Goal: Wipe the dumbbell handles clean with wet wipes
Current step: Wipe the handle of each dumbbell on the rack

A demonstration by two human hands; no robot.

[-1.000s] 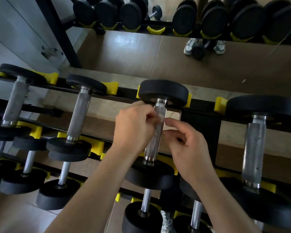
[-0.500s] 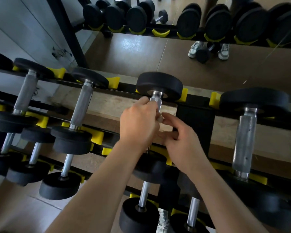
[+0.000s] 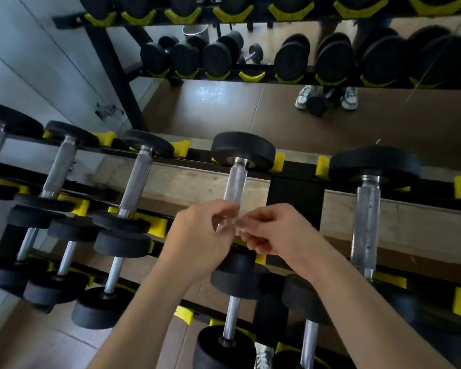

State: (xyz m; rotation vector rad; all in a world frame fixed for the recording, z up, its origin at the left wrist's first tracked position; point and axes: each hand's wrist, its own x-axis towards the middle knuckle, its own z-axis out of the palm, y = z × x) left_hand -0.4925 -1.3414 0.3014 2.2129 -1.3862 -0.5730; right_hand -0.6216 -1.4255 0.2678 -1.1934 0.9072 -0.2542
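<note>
A dumbbell with black round ends lies on the top shelf of the rack, its knurled steel handle [image 3: 235,183] bare above my hands. My left hand [image 3: 197,235] and my right hand [image 3: 277,233] meet just below the handle's middle. Between their fingertips they pinch a small pale, crumpled wet wipe [image 3: 230,225], which is blurred and mostly hidden by fingers. Neither hand grips the handle itself. The dumbbell's near end [image 3: 237,280] sits under my wrists.
More dumbbells lie left [image 3: 135,182] and right [image 3: 366,222] on the same shelf, with smaller ones on lower shelves. Yellow cradles [image 3: 277,161] line the black rack rails. A mirror behind reflects the rack and a pair of shoes [image 3: 325,98].
My left hand let go of the upper handle and both hands slid down toward me. They now hold the wipe between their fingertips. The view tilted up a little.
</note>
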